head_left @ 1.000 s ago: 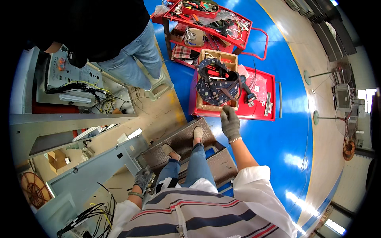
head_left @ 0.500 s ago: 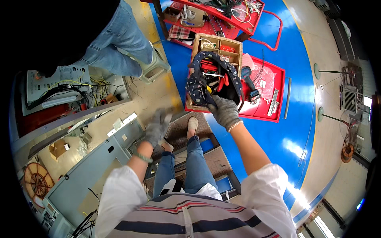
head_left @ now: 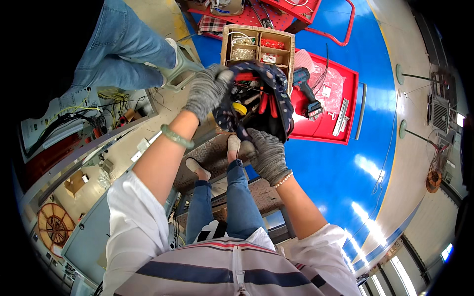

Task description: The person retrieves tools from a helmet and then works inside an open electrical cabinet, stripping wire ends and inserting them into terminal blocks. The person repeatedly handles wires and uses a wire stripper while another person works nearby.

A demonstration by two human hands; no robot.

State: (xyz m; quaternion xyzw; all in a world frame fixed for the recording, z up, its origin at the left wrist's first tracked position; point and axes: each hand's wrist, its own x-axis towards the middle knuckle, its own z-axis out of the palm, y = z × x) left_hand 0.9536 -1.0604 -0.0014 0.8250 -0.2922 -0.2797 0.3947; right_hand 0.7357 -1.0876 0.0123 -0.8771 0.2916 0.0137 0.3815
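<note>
The left hand in a grey knitted glove (head_left: 208, 93) is gripping the upper left rim of a dark navy fabric bag with pale spots (head_left: 280, 89), its fingers curling over the cloth. The right hand in a matching grey glove (head_left: 268, 155) is closing on the bag's near edge. Half a second ago only the right hand was touching the bag, while the left was hanging blurred above the metal step; now both are holding it, and its mouth is facing upward, showing red-handled pliers (head_left: 269, 104) and a yellow ring-shaped roll (head_left: 240, 108) among dark tools. The bag is covering the near part of a brown divided box (head_left: 291, 54); whether it is resting there or being lifted, I cannot tell.

Beyond it, the box's far compartments are holding red small parts (head_left: 272, 44) and pale metallic ones (head_left: 243, 53). To the right, a teal-and-black cordless drill (head_left: 307, 91) is lying on a red metal platform (head_left: 321, 138), near a pale perforated metal strip (head_left: 341, 118).

The drill's battery is bearing a small pale marking, and a white-labelled packet (head_left: 269, 58) is lying in one compartment; both prints are too small to read.
</note>
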